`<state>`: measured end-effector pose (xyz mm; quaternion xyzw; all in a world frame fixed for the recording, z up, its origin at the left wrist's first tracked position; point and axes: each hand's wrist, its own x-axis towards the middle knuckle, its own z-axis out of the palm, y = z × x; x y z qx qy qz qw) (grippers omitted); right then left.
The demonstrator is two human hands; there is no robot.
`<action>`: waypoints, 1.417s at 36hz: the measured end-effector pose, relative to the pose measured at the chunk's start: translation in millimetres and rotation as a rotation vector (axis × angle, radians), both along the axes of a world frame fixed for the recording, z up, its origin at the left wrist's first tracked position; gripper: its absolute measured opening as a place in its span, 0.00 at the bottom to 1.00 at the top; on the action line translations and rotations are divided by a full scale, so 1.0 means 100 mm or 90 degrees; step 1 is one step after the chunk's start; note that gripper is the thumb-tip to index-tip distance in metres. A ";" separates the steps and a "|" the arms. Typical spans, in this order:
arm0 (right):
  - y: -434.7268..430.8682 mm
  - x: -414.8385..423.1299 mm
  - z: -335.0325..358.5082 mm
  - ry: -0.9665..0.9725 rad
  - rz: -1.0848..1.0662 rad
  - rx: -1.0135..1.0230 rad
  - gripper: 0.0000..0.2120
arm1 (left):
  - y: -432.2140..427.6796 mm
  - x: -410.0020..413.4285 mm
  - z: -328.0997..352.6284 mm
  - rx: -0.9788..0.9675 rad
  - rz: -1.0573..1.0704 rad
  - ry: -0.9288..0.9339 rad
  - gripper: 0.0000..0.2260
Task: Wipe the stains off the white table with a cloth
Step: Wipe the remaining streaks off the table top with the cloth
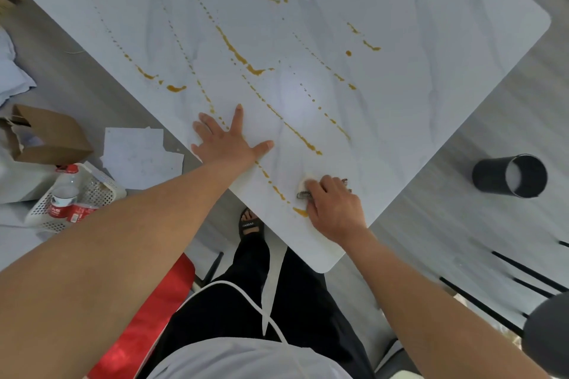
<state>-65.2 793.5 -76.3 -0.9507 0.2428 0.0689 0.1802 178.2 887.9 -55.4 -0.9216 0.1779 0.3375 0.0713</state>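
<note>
Fingers (321, 184) of my right hand (334, 209) curl down over one crumpled cloth (304, 186), white with a dark pattern, gripping it and pressing it onto the bench (415, 0). The cloth sits close to the rounded near corner, just beside the lower end of a dotted orange-brown trail. My left hand (228, 141) lies flat with its five fingers (237, 115) spread and straight, holding nothing, its palm just inside the left edge and partly over that same trail. Stains (303, 140) run in slanting lines across the white top; I count at least seven separate trails, some solid streaks, some rows of small drops, though where one ends and the next starts is hard to fix. Two bench corners show: the near one under my right wrist and a far one at the right. Beyond both hands the top stretches wide, carrying nothing but the stains. On the floor to the right stands one black cylinder (511, 177), well apart from the bench edge. To the left lie one torn cardboard box (49, 137), one white sheet of paper (141, 154), and one white perforated basket (101, 188) holding two red-labelled bottles (66, 191). One sandalled foot (251, 224) shows under the near edge.
</note>
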 end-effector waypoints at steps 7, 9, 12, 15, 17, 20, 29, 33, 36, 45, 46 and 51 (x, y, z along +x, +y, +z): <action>0.04 0.11 0.04 0.003 -0.335 0.065 0.15 | 0.03 0.01 0.02 -0.015 0.014 0.027 0.49; 0.15 0.14 0.06 0.005 -0.256 0.057 0.15 | 0.02 0.01 0.04 -0.013 0.019 0.036 0.49; 0.25 0.06 0.03 -0.009 -0.053 0.040 0.12 | 0.01 0.03 0.06 -0.013 0.027 0.053 0.50; 0.15 0.03 -0.03 -0.027 -0.064 0.028 0.12 | 0.02 0.07 0.08 -0.024 0.040 0.077 0.53; 0.12 0.09 -0.01 -0.028 -0.209 0.045 0.13 | 0.03 0.08 0.09 -0.027 0.040 0.091 0.54; 0.15 0.21 0.00 -0.025 -0.387 0.071 0.15 | 0.02 0.08 0.09 -0.030 0.041 0.096 0.55; 0.61 0.11 -0.04 -0.060 -0.240 0.035 0.14 | 0.05 0.09 0.06 -0.044 0.029 0.087 0.54; 0.76 0.06 -0.04 -0.069 -0.230 0.038 0.14 | 0.06 0.11 0.04 -0.049 0.019 0.090 0.55; 0.88 0.05 -0.03 -0.074 -0.226 0.044 0.14 | 0.07 0.14 0.04 -0.044 0.010 0.097 0.56; 1.17 0.07 0.01 -0.059 -0.275 0.106 0.14 | 0.12 0.13 0.01 -0.052 -0.003 0.091 0.55; 1.20 0.09 0.04 -0.053 -0.292 0.133 0.14 | 0.12 0.14 0.01 -0.054 -0.004 0.090 0.55; 1.16 0.29 0.25 0.045 -0.472 0.428 0.08 | 0.14 0.15 0.02 -0.061 -0.004 0.088 0.53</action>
